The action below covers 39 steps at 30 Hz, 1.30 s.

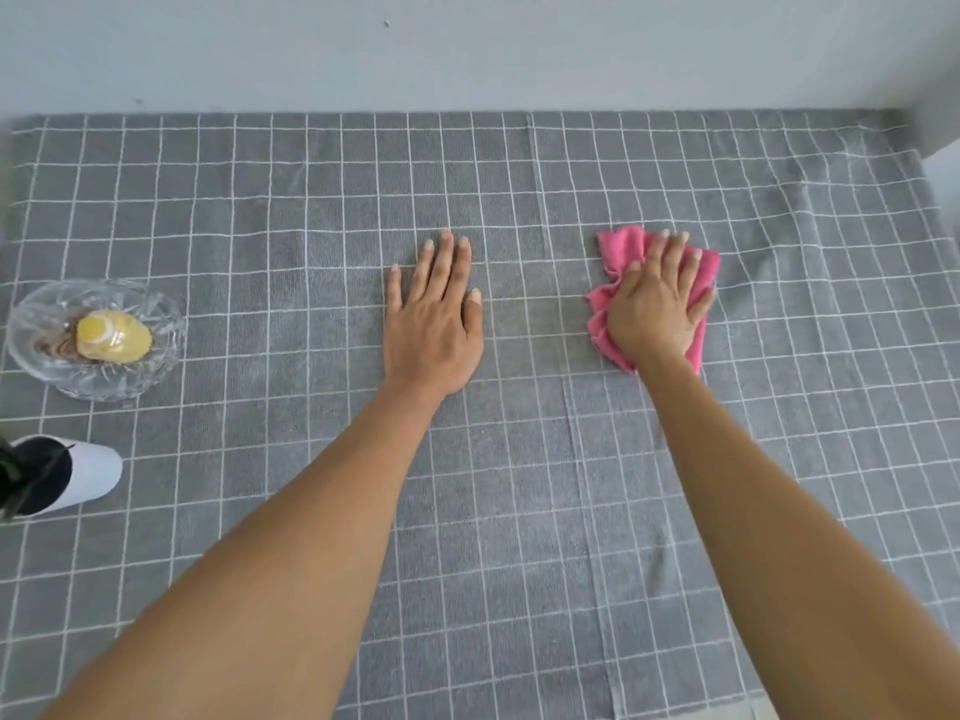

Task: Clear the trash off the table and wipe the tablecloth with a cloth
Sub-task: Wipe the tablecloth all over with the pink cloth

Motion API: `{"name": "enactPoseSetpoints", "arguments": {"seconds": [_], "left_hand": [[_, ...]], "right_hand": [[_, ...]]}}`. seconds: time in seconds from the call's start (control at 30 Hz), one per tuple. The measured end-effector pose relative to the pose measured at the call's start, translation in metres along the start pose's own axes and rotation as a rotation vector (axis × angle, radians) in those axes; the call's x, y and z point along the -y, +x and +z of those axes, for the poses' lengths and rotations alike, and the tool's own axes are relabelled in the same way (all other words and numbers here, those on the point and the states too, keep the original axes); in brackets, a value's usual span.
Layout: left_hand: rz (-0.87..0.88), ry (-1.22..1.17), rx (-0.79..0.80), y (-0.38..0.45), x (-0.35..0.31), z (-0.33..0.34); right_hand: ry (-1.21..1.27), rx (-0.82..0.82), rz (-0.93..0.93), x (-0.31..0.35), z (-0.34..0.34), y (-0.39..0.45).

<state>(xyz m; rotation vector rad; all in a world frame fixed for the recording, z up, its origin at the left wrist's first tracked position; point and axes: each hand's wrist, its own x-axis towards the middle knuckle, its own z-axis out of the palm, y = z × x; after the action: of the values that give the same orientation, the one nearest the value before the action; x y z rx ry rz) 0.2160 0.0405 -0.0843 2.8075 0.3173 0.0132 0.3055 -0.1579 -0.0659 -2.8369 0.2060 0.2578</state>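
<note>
A grey tablecloth with a white grid covers the table. My right hand lies flat on a crumpled pink cloth, pressing it onto the tablecloth at the right of centre; the fingers are nearly straight and spread over it. My left hand rests palm down on the bare tablecloth near the middle, with straight fingers and nothing under it but the fabric. Both forearms reach in from the bottom of the view.
A clear glass bowl holding a yellow item stands at the left edge. Below it stands a white pot with a dark plant. A pale wall runs along the table's far edge. Wrinkles mark the cloth at the right.
</note>
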Motion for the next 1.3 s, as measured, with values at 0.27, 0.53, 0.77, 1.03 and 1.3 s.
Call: {"name": "enactPoseSetpoints", "arguments": {"seconds": [0.27, 0.53, 0.77, 1.03, 1.3], "left_hand": [[-0.011, -0.003, -0.027, 0.0, -0.003, -0.001], [0.0, -0.006, -0.008, 0.0, -0.001, -0.002], [-0.008, 0.016, -0.003, 0.0, 0.0, -0.002], [-0.012, 0.027, 0.0, 0.001, -0.001, 0.0], [0.006, 0.011, 0.013, 0.0, 0.001, -0.002]], "right_hand": [[-0.033, 0.146, -0.415, 0.013, 0.01, -0.078], [-0.034, 0.143, -0.337, -0.015, 0.006, -0.067], [0.01, 0.051, -0.089, -0.051, -0.013, -0.041], [-0.035, 0.113, -0.329, 0.011, 0.015, -0.094], [-0.083, 0.071, -0.115, -0.03, 0.001, -0.052]]}}
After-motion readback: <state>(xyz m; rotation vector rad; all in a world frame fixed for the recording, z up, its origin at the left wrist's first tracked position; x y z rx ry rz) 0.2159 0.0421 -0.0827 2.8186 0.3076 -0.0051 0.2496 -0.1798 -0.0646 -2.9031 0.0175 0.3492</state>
